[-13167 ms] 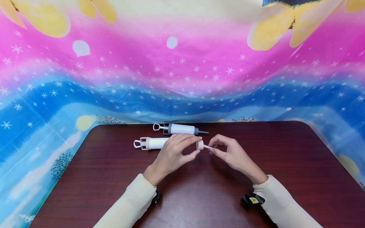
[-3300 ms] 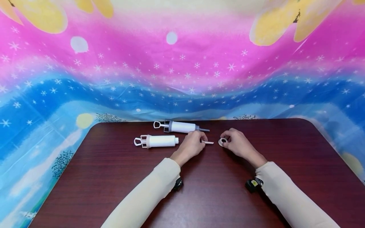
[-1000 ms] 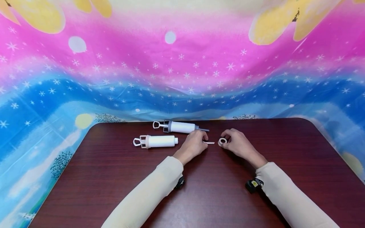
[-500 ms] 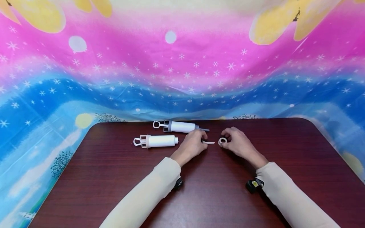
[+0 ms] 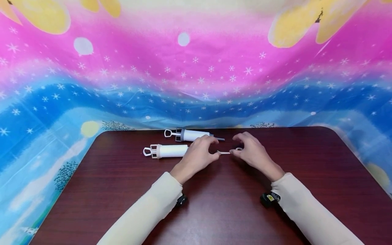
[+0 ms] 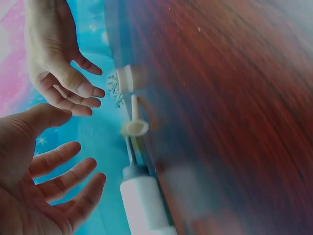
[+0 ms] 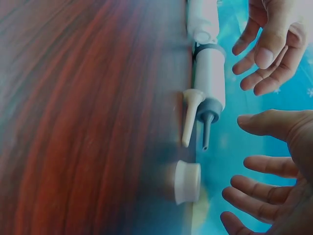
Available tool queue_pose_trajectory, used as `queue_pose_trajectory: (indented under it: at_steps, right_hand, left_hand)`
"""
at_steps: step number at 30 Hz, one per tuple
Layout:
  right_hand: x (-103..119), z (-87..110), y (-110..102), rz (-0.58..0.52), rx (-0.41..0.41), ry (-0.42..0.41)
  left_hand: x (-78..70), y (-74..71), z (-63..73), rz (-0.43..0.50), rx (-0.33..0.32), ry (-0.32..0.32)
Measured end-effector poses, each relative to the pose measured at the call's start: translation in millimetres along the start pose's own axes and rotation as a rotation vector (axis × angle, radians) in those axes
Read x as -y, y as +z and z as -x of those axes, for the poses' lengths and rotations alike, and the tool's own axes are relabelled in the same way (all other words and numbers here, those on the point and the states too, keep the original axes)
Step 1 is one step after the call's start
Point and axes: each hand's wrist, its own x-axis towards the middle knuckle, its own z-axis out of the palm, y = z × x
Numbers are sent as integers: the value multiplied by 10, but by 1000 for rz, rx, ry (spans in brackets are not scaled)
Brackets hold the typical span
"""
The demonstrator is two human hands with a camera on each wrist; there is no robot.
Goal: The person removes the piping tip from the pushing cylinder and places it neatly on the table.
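Observation:
My left hand (image 5: 196, 154) is lifted just off the table, its fingers loosely spread and holding nothing. A small cream nozzle (image 5: 225, 153) with a flared base lies beside its fingertips. My right hand (image 5: 255, 154) is also empty, fingers apart, above a cream ring-shaped cap (image 7: 187, 182). In the head view that hand partly hides the cap. To the left lies a white syringe-like tube (image 5: 173, 151) with a beige collar and loop handle; its front end is behind my left hand. In the right wrist view, nozzle and cap lie apart on the table.
A second white syringe-like tube (image 5: 196, 135) with grey collars and a grey nozzle (image 5: 219, 139) lies behind, near the far table edge. The dark red wooden table (image 5: 214, 211) meets a hanging printed cloth (image 5: 196, 85) at the back.
Earlier the two hands held cap and nozzle together, then apart. Since half a second ago, my left hand has let go of the nozzle and drawn left; my right hand has released the cap and risen.

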Motion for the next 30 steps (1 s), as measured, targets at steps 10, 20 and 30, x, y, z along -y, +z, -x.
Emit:
queue_pose_trajectory:
  at_steps: [10, 20, 30]
  right_hand:
    - [202, -77, 48, -22, 7, -8]
    - [343, -184, 153, -34, 24, -22]
    - [447, -338, 285, -38, 38, -30]
  left_hand:
    - [210, -255, 87, -70, -50, -33]
    - [479, -464, 89, -125, -75, -67]
    - [724, -626, 31, -127, -41, -75]
